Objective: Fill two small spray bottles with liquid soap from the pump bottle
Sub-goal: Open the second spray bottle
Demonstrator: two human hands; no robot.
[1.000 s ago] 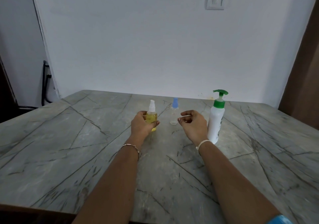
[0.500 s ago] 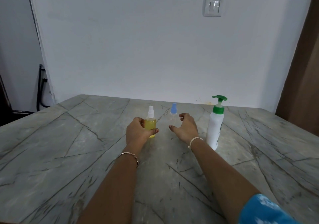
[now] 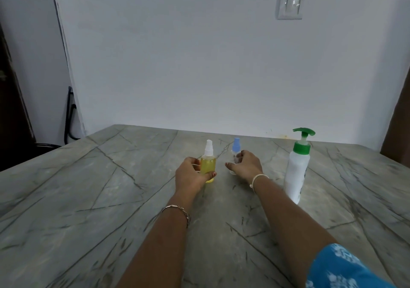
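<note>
A small spray bottle with a white cap [image 3: 208, 163], full of yellow liquid, stands upright on the grey stone table [image 3: 93, 194]. My left hand [image 3: 190, 176] grips its body. Just to the right stands a clear small spray bottle with a blue cap [image 3: 235, 152], and my right hand [image 3: 246, 165] has its fingers curled round the bottle's lower part, hiding most of it. The white pump bottle with a green pump [image 3: 297, 167] stands upright further right, apart from both hands.
A white wall rises behind the table's far edge, with a light switch [image 3: 289, 5] high up. A brown door edge [image 3: 397, 119] lies at the far right, and black cables [image 3: 69, 119] hang at the left beyond the table.
My right hand has moved forward from the pump bottle's side and closed its fingers around the blue-capped bottle. My left hand has kept its grip on the yellow bottle.
</note>
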